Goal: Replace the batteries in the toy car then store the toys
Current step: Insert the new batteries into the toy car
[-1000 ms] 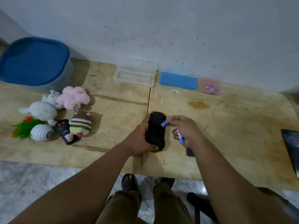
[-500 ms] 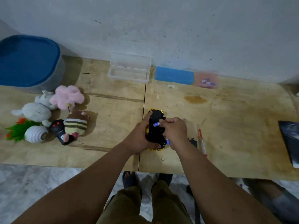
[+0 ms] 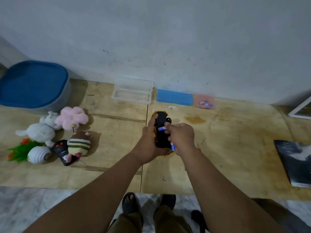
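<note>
Toy car (image 3: 161, 132), yellow body turned underside up so its black chassis faces the camera, held above the wooden counter (image 3: 235, 140). Left hand (image 3: 149, 145), grip curled round the car's side. Right hand (image 3: 180, 137), fingertips pinching a blue-and-white battery (image 3: 161, 128) against the chassis; a second battery (image 3: 173, 146) protrudes beneath this hand. Plush toys (image 3: 50, 132) lie well to the left.

The table (image 3: 104, 165) is pale, matt plywood, stained and scuffed, under a rough, speckled plastered wall (image 3: 168, 39). At upper left a smooth blue plastic lid (image 3: 32, 84) tops a tub; the clear case (image 3: 133, 93) looks glossy plastic. The soft toys (image 3: 50, 132) at left are fuzzy plush cloth.
</note>
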